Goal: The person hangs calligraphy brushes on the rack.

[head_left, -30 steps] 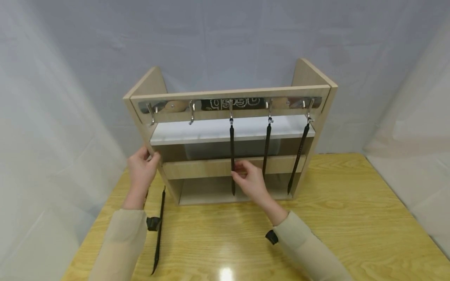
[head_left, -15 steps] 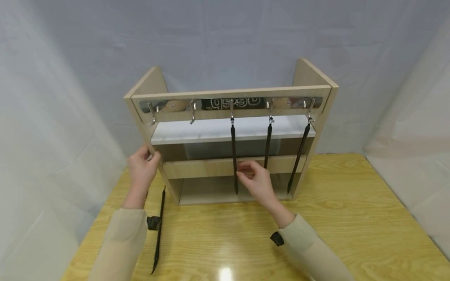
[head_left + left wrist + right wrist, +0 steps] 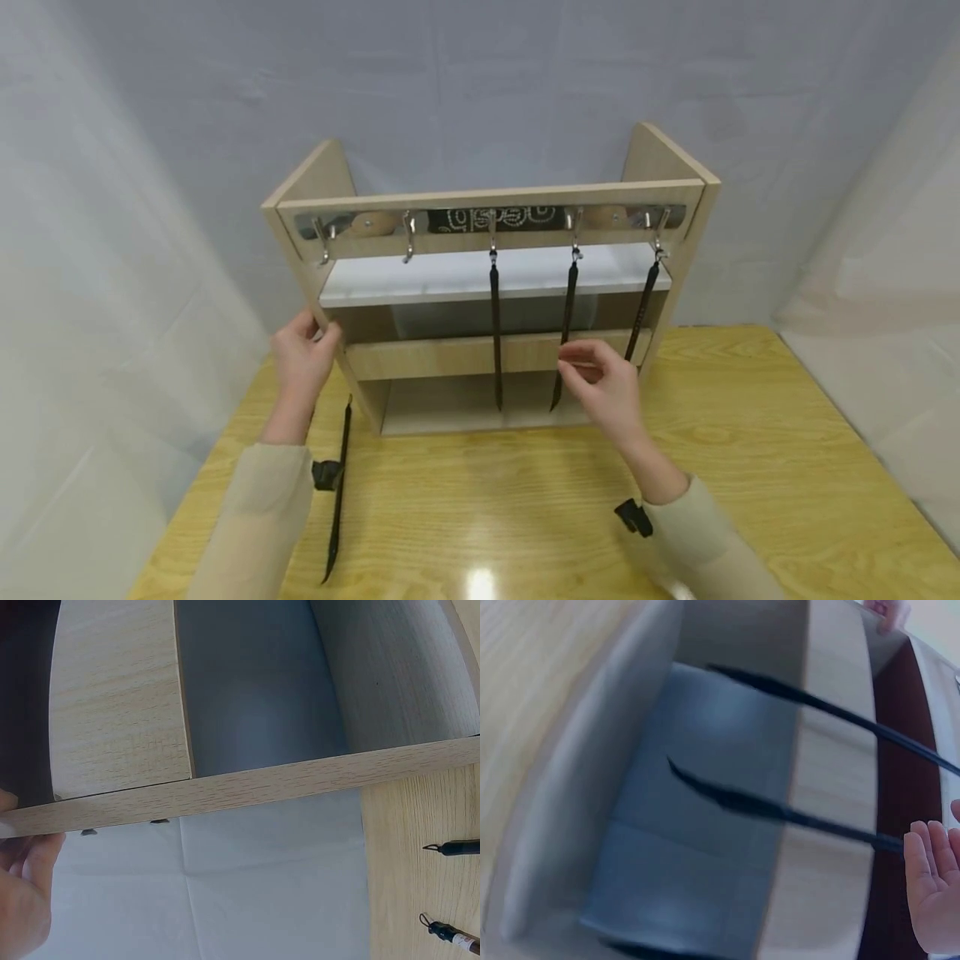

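My left hand (image 3: pixel 303 354) grips the left side panel of a wooden desktop shelf (image 3: pixel 427 360), thumb and fingers on either side of its edge (image 3: pixel 247 791). Three black calligraphy brushes hang tip down from hooks on the shelf: a middle brush (image 3: pixel 496 333), a second brush (image 3: pixel 570 304) and a rightmost brush (image 3: pixel 642 312). My right hand (image 3: pixel 607 387) is at the lower part of the second brush. In the right wrist view its fingers (image 3: pixel 922 862) look straight and cover part of that brush (image 3: pixel 810 820); whether they touch it I cannot tell.
A metal hook strip (image 3: pixel 442 221) crosses the shelf's front; its two left hooks hold nothing. Another black brush (image 3: pixel 339 492) lies on the wooden table (image 3: pixel 450 508) by the left forearm. A labelled brush (image 3: pixel 454 935) lies beside it. Light sheeting stands behind.
My right hand has left the middle brush and moved right to the second one. The middle brush has swung slightly. The left hand stays on the shelf's side panel.
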`<state>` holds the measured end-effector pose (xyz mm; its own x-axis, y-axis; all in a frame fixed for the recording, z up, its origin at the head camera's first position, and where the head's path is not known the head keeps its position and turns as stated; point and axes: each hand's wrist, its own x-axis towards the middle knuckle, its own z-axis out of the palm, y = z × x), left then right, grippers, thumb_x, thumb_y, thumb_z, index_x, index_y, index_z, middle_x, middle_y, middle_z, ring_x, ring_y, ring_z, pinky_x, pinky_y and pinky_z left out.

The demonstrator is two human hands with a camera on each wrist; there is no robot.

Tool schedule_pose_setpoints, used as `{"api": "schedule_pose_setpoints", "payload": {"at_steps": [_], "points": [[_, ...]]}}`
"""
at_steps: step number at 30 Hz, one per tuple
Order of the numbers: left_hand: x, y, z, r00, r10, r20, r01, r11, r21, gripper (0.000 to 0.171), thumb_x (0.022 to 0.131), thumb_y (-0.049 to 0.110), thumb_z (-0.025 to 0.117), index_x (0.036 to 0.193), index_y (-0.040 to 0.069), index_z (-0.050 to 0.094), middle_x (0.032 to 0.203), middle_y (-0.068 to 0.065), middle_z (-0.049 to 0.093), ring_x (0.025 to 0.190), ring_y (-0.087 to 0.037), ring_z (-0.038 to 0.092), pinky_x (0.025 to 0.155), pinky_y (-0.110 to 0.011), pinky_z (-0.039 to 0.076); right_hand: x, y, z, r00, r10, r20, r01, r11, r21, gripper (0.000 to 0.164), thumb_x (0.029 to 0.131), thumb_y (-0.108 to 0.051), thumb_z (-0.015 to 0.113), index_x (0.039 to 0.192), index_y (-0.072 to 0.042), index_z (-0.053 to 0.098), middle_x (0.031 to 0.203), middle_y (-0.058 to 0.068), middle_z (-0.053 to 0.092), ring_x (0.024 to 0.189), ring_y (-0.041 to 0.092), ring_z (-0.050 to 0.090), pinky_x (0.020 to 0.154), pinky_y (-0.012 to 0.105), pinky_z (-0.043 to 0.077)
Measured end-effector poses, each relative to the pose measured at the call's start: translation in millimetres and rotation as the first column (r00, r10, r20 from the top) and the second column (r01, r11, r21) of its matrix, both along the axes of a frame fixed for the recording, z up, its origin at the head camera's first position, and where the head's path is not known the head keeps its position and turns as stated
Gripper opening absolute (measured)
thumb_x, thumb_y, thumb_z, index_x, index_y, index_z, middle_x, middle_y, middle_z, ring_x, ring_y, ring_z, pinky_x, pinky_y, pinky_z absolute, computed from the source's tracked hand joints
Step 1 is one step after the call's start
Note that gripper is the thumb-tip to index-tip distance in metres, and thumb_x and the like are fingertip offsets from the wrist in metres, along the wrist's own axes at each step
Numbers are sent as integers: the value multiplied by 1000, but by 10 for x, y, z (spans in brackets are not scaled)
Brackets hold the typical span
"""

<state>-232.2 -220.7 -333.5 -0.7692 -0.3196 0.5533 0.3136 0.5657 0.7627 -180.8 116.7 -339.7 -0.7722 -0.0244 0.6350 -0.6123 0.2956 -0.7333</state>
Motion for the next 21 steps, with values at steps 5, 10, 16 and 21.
{"api": "schedule_pose_setpoints", "payload": {"at_steps": [5,10,16,21], "points": [[-9,-5,-17,1000,5,-3,-5,1000,5,10,76,-2,52,74,-8,60,83,-21,64,96,-26,58,75,-36,49,-58,216,-33,996,2,-88,-11,995,-99,16,74,15,59,90,14,57,86,25,60,78,7,60,66,19,50],[-5,-11,-20,1000,-3,-1,3,1000,-1,11,77,-1,52,75,-7,60,83,-21,64,97,-27,58,76,-39,49,-130,433,-75,989,-62,-134,41,987,-153,16,76,10,60,91,12,57,86,13,62,79,8,59,66,15,48],[7,-10,-7,1000,-7,13,7,1000,-2,12,77,-1,52,80,-8,61,88,-22,63,98,-27,57,77,-38,49,-177,642,-19,987,-125,-97,99,965,-242,16,77,12,58,92,16,54,86,-6,62,79,5,59,65,14,48],[7,-10,-3,999,-7,32,7,1000,4,15,78,0,52,85,-7,63,92,-21,63,99,-26,57,77,-38,49,-236,782,41,984,-170,-48,146,936,-321,13,77,11,58,89,13,56,84,-5,63,77,7,59,64,14,48]]}}
